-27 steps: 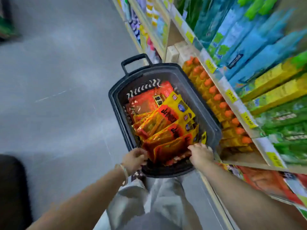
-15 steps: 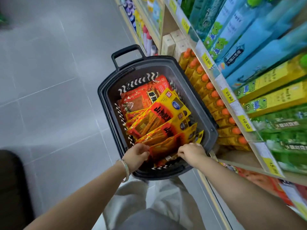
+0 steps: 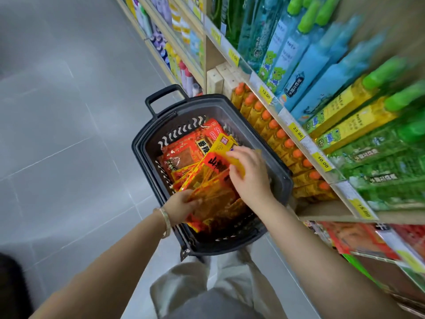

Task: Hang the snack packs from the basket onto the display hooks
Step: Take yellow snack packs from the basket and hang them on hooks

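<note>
A shop aisle with a floor (image 3: 57,134) of large grey tiles, pale joint lines running across it. Along the right side stands a wooden shelf unit (image 3: 326,212) with yellow price tags (image 3: 297,132) on its edges. One shelf carries a row of yellow bottles (image 3: 282,139) with orange caps; the shelf above holds blue, yellow and green boxes (image 3: 322,77) topped with green caps, blurred towards the edge of the view. Below, red packets (image 3: 358,240) show on a lower level.

The dark basket (image 3: 147,157) sits low in the aisle just beside the shelf unit, its handle (image 3: 163,95) at the far end. The packs (image 3: 207,171), red, orange and yellow, lie piled inside it, overlapping.

The left hand (image 3: 184,203), a bracelet (image 3: 166,221) at its wrist, is at the near left of the pile, its grip closed in a pinch on the lower edges of several packs. The right hand (image 3: 250,173) reaches in from the shelf side, its grip curled round the yellow top edge of the packs. Pale trousers (image 3: 207,284) show beneath the arms.
</note>
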A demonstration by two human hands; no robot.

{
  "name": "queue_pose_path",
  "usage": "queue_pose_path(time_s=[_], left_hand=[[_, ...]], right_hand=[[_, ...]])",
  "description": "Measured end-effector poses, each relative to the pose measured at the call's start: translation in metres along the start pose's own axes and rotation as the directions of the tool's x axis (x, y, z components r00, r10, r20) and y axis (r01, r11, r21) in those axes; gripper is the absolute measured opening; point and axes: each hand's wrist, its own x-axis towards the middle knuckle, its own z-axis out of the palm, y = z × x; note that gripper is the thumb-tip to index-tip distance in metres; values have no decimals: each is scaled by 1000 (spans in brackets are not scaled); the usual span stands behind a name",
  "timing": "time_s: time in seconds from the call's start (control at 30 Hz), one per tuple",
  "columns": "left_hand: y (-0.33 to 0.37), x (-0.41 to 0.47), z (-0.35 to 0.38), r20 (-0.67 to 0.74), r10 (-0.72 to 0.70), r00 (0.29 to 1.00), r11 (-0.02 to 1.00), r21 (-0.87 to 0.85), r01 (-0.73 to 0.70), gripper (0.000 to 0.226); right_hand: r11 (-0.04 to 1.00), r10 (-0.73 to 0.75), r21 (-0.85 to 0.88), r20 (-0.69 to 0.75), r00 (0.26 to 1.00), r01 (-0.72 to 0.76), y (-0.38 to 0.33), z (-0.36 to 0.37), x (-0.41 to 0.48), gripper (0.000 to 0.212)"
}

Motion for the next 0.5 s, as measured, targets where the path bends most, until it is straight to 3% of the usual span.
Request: queue_pose_path(time_s=[0.07, 0.1, 0.17, 0.23, 0.3, 0.4, 0.5], left_hand=[[-9, -9, -7, -39, -42, 998, 980, -194, 34, 12], [-12, -13, -11, -55, -66, 996, 954, -295, 47, 13], [-18, -21, -16, -41, -104, 994, 870, -488, 71, 16], [-22, -28, -19, -15, -114, 993, 803, -590, 83, 17], [-25, -34, -19, 0, -102, 995, 777, -625, 80, 17], [-28, -40, -15, 32, -80, 996, 762, -643, 81, 18], [-31, -44, -17, 155, -78, 985, 734, -660, 161, 28]], right_hand=[[997, 50, 72, -184, 982, -37, 2, 3, -14, 25], [988, 126, 108, -192, 973, -107, 4, 6, -21, 26], [902, 383, 228, -37, 923, -366, 10, 16, -35, 33], [721, 568, 343, 204, 797, -602, 14, 29, -48, 44], [617, 617, 349, 342, 709, -706, 14, 43, -60, 51], [593, 578, 347, 444, 685, -726, 7, 63, -73, 67], [491, 573, 437, 490, 657, -754, 3, 70, -77, 80]])
